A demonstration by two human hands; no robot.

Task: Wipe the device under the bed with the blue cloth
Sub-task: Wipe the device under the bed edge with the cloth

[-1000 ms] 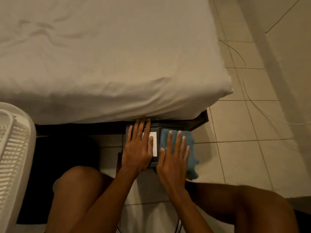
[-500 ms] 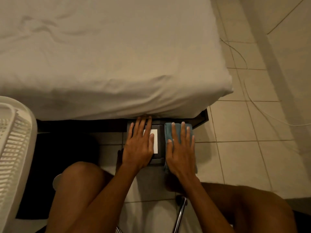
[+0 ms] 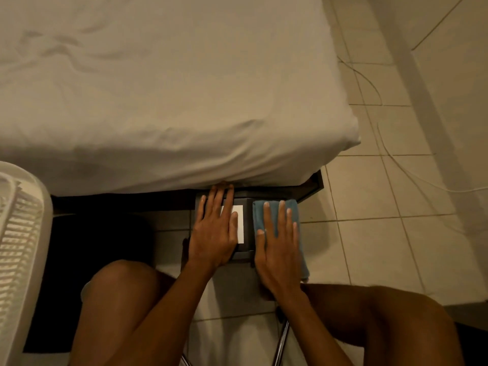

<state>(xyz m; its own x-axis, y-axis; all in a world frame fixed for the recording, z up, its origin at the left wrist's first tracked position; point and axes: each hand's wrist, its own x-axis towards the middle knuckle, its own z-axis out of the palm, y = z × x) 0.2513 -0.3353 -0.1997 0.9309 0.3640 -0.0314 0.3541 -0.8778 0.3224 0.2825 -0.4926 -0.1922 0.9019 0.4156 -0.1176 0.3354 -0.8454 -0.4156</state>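
Device (image 3: 247,228) on tiled floor (image 3: 369,233) under white-sheeted bed (image 3: 158,101).

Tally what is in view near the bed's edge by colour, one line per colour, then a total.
Blue: 1, the cloth under the right hand.
Dark grey: 1, the device under the left hand.
White: 3, the label, basket, cable.
Total: 5

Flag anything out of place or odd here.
Nothing damaged or spilled. One oddity: a thin white cable trails loose across the floor tiles right of the bed, a possible trip hazard.
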